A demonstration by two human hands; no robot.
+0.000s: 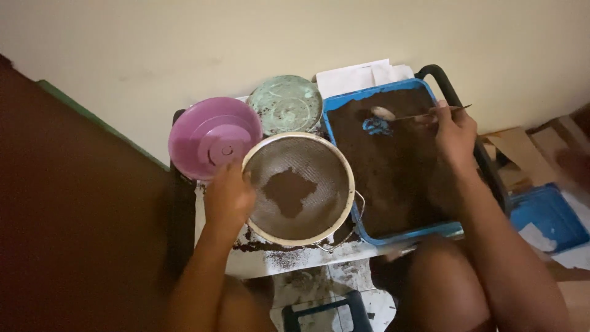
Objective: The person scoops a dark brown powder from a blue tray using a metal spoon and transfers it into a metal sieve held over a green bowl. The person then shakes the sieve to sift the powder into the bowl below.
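Steel mesh meets the left hand (228, 195), whose fingers curl over the rim of the sieve (299, 187) (a dark heap of powder sits in its middle). The right hand (455, 131) pinches a spoon (405, 114) shut between its fingers, the bowl hovering over the brown powder in the blue tray (393, 237). Behind the sieve stand a pink bowl (212, 136) and a green lid (285, 103).

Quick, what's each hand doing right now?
Left hand: closed on the round sieve rim.
Right hand: closed, holding a spoon over the blue tray.
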